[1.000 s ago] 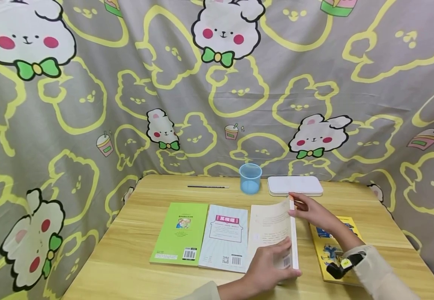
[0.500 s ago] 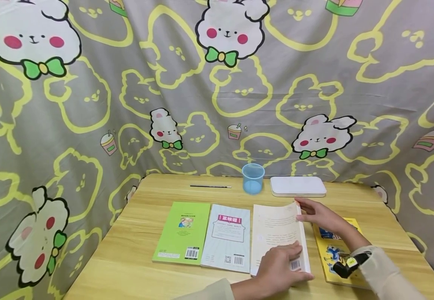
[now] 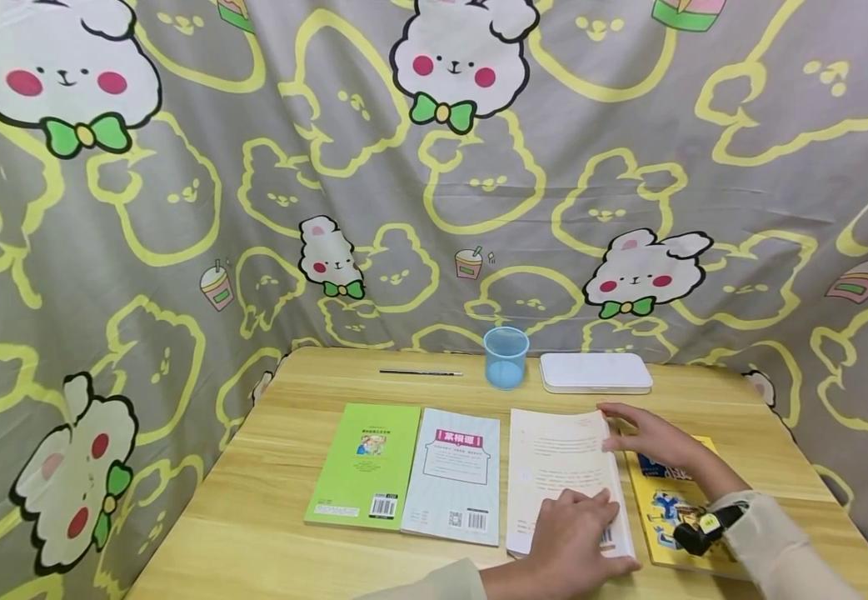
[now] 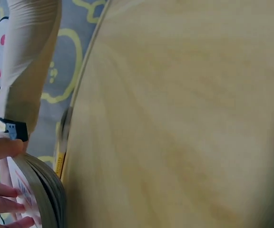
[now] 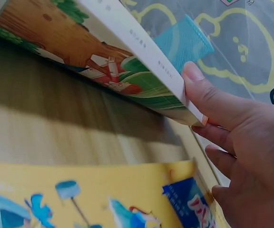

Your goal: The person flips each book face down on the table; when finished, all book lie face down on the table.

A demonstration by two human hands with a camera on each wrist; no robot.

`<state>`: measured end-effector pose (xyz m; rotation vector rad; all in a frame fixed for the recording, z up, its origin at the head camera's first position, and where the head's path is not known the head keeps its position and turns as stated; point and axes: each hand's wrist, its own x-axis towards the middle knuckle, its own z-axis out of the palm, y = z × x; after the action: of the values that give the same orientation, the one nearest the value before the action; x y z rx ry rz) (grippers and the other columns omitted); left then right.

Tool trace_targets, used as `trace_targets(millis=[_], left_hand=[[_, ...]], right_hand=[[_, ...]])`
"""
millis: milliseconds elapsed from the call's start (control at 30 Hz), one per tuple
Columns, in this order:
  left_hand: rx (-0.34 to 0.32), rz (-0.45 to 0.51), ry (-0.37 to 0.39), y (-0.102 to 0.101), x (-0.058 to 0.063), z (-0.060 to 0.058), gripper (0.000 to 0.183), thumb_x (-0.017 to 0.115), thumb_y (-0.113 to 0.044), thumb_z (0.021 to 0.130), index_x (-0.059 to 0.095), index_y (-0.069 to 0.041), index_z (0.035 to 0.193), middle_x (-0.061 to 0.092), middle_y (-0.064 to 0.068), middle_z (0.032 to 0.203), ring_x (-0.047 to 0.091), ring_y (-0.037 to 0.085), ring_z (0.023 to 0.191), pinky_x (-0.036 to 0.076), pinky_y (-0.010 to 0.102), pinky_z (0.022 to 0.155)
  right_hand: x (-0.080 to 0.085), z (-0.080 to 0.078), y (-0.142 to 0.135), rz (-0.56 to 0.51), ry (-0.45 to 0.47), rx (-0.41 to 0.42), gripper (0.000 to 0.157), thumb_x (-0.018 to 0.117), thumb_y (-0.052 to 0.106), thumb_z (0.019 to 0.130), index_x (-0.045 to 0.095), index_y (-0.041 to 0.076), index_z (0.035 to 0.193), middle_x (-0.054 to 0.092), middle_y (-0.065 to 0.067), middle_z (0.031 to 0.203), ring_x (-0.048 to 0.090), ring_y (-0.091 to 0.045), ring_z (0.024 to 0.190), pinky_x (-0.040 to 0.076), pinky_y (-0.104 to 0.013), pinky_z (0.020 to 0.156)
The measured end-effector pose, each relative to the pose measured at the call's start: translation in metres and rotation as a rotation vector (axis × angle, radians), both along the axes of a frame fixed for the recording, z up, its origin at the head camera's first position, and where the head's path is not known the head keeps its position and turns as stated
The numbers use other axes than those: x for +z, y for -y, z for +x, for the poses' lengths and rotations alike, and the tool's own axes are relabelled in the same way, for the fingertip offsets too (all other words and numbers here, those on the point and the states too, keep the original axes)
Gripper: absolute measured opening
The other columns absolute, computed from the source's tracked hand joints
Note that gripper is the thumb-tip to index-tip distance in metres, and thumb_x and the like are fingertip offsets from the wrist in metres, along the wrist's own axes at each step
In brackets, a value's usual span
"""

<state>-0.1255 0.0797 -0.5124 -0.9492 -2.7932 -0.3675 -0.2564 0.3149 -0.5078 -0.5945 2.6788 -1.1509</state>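
Note:
A cream-backed book (image 3: 554, 458) lies back cover up, its spine edge raised off the table. Both hands are on it. My left hand (image 3: 571, 533) grips the lower part, fingers spread over the cover and thumb at the spine's bottom corner. At the top spine corner, my right hand (image 3: 650, 435) pinches the book. From the right wrist view, the spine (image 5: 139, 45) and the illustrated front cover (image 5: 108, 66) show, slanting above the wood. In the left wrist view the page edges (image 4: 44, 190) are seen beside my left fingers (image 4: 4, 205).
To the left lie a pale blue book (image 3: 460, 479) and a green book (image 3: 365, 467). A yellow book (image 3: 662, 508) sits under my right forearm. Along the back are a pencil (image 3: 421, 372), a blue cup (image 3: 506, 358) and a white case (image 3: 595, 372). A patterned curtain (image 3: 404, 192) surrounds the table.
The cream-backed book has tipped down from steeply tilted to nearly flat, its spine edge moving right and lower. Both hands have moved right with it, keeping their hold.

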Motion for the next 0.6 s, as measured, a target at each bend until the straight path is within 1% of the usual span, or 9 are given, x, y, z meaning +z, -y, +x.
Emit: trace_targets(millis=[67,133,233,300,367,467,600], left_hand=[[-0.014,-0.041,0.012,-0.002,-0.002,0.0,0.062,0.069,-0.075,0.083,0.066,-0.039,0.134,0.056,-0.021,0.147,0.055,0.003,0.114,0.04,0.025,0.077],[-0.033,-0.081,0.024,-0.002,-0.006,-0.001,0.059,0.068,-0.074,0.084,0.066,-0.04,0.132,0.055,-0.024,0.146,0.054,0.003,0.116,0.042,0.029,0.082],[-0.06,-0.138,0.014,-0.001,-0.013,-0.002,0.05,0.069,-0.072,0.085,0.068,-0.041,0.126,0.055,-0.028,0.144,0.051,0.003,0.119,0.043,0.033,0.09],[-0.069,-0.165,0.013,-0.001,-0.015,-0.003,0.048,0.069,-0.07,0.086,0.069,-0.042,0.125,0.054,-0.029,0.144,0.049,0.002,0.121,0.042,0.034,0.093],[-0.076,-0.181,0.016,-0.001,-0.016,-0.004,0.047,0.07,-0.069,0.086,0.068,-0.043,0.125,0.053,-0.029,0.145,0.048,0.0,0.123,0.041,0.033,0.094],[-0.086,-0.2,0.042,-0.001,-0.014,-0.005,0.049,0.071,-0.067,0.087,0.067,-0.043,0.129,0.051,-0.03,0.146,0.046,-0.001,0.126,0.042,0.032,0.094],[-0.118,-0.211,0.077,0.002,-0.012,-0.006,0.048,0.071,-0.062,0.089,0.065,-0.042,0.133,0.049,-0.029,0.149,0.046,-0.002,0.128,0.043,0.031,0.094]], right_hand=[[-0.005,0.001,-0.002,0.014,-0.016,-0.002,0.076,0.073,0.034,0.097,0.04,-0.006,0.153,0.045,-0.034,0.151,0.036,-0.059,0.141,0.037,-0.075,0.105],[-0.011,0.002,-0.003,0.031,-0.032,0.0,0.078,0.074,0.037,0.096,0.041,-0.004,0.153,0.045,-0.033,0.153,0.036,-0.058,0.141,0.037,-0.074,0.106],[-0.019,0.003,-0.004,0.052,-0.043,-0.008,0.08,0.074,0.042,0.094,0.043,0.0,0.154,0.042,-0.03,0.156,0.033,-0.056,0.144,0.035,-0.074,0.108],[-0.022,0.004,-0.004,0.056,-0.037,-0.017,0.081,0.075,0.043,0.093,0.043,0.002,0.155,0.039,-0.029,0.158,0.029,-0.056,0.146,0.032,-0.075,0.109],[-0.022,0.005,-0.003,0.057,-0.028,-0.03,0.08,0.075,0.044,0.092,0.044,0.004,0.155,0.038,-0.029,0.159,0.027,-0.056,0.147,0.029,-0.076,0.11],[-0.022,0.006,-0.003,0.068,-0.02,-0.04,0.08,0.075,0.043,0.092,0.045,0.004,0.154,0.036,-0.03,0.16,0.024,-0.057,0.147,0.026,-0.078,0.111],[-0.022,0.005,-0.005,0.105,-0.04,-0.04,0.078,0.075,0.045,0.092,0.047,0.005,0.154,0.037,-0.031,0.158,0.029,-0.058,0.145,0.03,-0.077,0.109]])
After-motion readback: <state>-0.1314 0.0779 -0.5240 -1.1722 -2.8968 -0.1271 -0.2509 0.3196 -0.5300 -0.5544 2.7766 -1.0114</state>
